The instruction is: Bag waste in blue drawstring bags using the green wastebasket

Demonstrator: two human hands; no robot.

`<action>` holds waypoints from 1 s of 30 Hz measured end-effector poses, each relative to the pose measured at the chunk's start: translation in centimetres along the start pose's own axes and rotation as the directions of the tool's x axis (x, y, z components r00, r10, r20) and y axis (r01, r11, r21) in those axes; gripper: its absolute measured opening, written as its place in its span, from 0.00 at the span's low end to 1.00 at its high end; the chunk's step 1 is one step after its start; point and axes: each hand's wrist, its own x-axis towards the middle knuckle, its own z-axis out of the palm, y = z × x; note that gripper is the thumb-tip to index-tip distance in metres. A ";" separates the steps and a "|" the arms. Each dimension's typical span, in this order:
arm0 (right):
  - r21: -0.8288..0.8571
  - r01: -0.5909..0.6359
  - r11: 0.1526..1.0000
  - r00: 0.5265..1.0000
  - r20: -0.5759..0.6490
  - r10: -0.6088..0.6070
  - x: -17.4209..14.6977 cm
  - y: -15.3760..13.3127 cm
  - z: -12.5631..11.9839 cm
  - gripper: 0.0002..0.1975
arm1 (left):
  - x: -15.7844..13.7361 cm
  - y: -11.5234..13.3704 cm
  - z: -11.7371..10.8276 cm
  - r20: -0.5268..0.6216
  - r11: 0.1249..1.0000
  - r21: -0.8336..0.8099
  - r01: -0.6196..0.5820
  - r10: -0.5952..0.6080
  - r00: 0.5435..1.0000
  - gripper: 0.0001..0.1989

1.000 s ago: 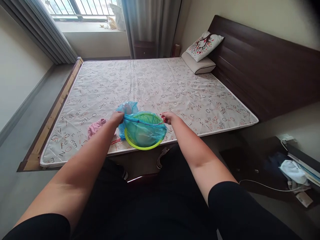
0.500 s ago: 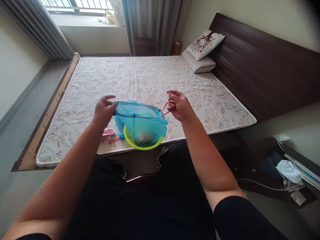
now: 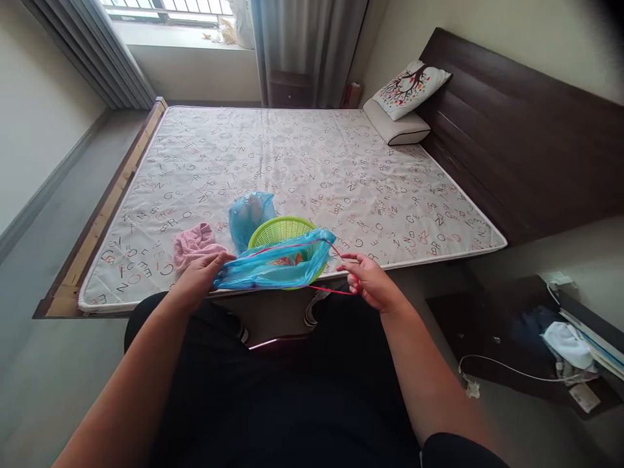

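A translucent blue drawstring plastic bag (image 3: 258,272) stretches between my hands, its mouth pulled wide. My left hand (image 3: 199,278) pinches the bag's left edge. Red drawstring (image 3: 334,290) is hooked in the fingers of my right hand (image 3: 368,281), drawn out to the right of the bag. Behind and beneath the bag sits a lime-green plastic basket (image 3: 283,226) at the mattress edge. Something orange and white shows through the bag, too blurred to name. To the basket's left stands a filled blue plastic bag (image 3: 249,218), and a crumpled pink towel (image 3: 195,244) lies beside my left hand.
The bare letter-printed mattress (image 3: 273,156) spreads out ahead. A tree-print pillow (image 3: 414,88) rests on a beige pillow (image 3: 397,123) by the dark headboard (image 3: 507,123). At right, a dark nightstand (image 3: 480,325) holds a white cloth (image 3: 568,344) and a cable.
Both hands have lowered toward me with the bag, and the right hand has moved outward, pulling the drawstring longer. The pink towel, the filled blue bag and the basket's back rim now show.
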 end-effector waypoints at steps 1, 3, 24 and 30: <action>-0.033 -0.001 0.999 0.999 0.034 0.002 -0.2 0.2 -0.1 0.21 | -0.1 -0.2 -0.3 0.029 0.995 0.086 -0.056 0.053 0.998 0.31; -0.065 0.064 0.996 0.996 0.072 -0.059 -0.5 0.3 0.1 0.23 | -0.1 -0.3 -0.9 0.147 0.941 0.299 -0.158 0.119 0.982 0.31; -0.106 0.291 0.951 0.932 0.254 -0.257 -1.4 -4.5 0.4 0.28 | 3.9 8.0 3.0 0.076 0.816 0.458 -0.353 0.360 0.930 0.06; -0.070 0.485 0.872 0.825 0.369 -0.429 -0.5 -15.9 0.3 0.21 | 5.2 18.9 0.3 -0.131 0.904 -0.360 -0.233 0.198 0.971 0.04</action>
